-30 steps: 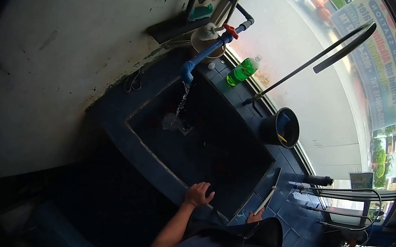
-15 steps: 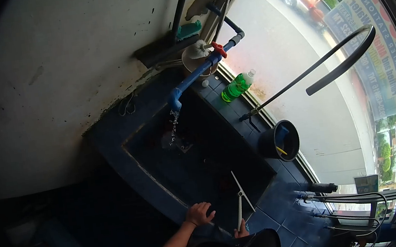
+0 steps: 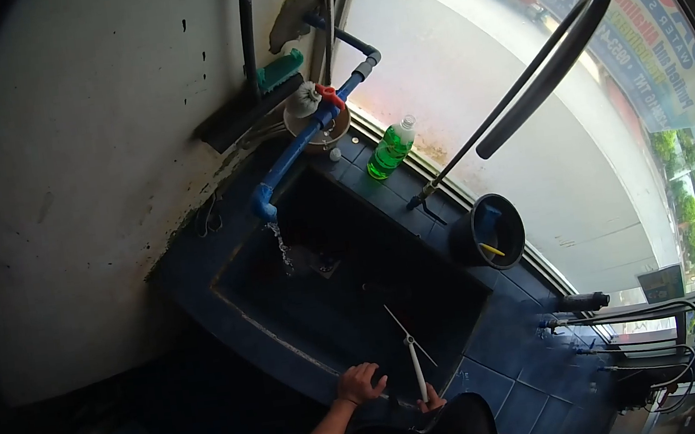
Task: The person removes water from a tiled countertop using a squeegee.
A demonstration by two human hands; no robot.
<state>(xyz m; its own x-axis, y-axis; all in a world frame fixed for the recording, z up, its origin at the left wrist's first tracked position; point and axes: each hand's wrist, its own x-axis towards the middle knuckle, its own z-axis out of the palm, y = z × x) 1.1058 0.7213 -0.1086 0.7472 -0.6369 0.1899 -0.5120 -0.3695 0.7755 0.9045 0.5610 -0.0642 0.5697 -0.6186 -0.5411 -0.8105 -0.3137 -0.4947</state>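
A white squeegee (image 3: pixel 417 367) with a long handle and a thin blade is in my right hand (image 3: pixel 430 399), whose fingers close round the lower end of the handle. Its blade reaches over the near right part of the dark tiled sink (image 3: pixel 285 344). On the near rim of that sink rests my left hand (image 3: pixel 361 384), with thumb and fingers apart and nothing visible in it. Water runs from a blue pipe tap (image 3: pixel 263 203) with a red valve handle (image 3: pixel 330 95) into the sink.
Behind the sink stand a bottle of green liquid (image 3: pixel 391 150), a tall curved black hose spout (image 3: pixel 549 65) and a black bucket (image 3: pixel 486 233) with things inside. A green brush (image 3: pixel 279 71) and a pail (image 3: pixel 321 132) are by the wall. Thin hoses (image 3: pixel 641 312) run at right.
The view has shifted, so the tap and sink appear farther left and the hands slightly farther right. The squeegee's handle appears more upright; my right hand still holds it.
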